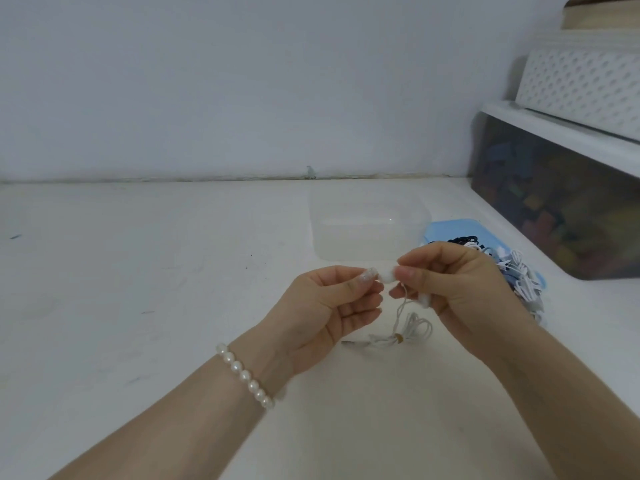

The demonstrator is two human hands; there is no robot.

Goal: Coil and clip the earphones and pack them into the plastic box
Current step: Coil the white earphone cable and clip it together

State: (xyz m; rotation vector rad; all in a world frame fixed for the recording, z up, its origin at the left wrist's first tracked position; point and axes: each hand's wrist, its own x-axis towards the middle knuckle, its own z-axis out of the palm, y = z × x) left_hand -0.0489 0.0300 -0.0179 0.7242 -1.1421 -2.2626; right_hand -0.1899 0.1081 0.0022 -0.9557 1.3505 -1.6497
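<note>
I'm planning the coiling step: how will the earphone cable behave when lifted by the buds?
Probably floppy: the cable hangs slack below the hands. Likely light, as fingertips alone hold the earbud. Its loops may tangle or spring apart.

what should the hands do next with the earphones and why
Probably lift the earbuds over to the box and drop the set in. The cord already hangs coiled and tied, both the left hand and right hand pinch the buds, and the box stands open just behind.

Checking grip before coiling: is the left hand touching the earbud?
Touching. The head view shows the left hand pinching the earbud against the right hand.
</note>
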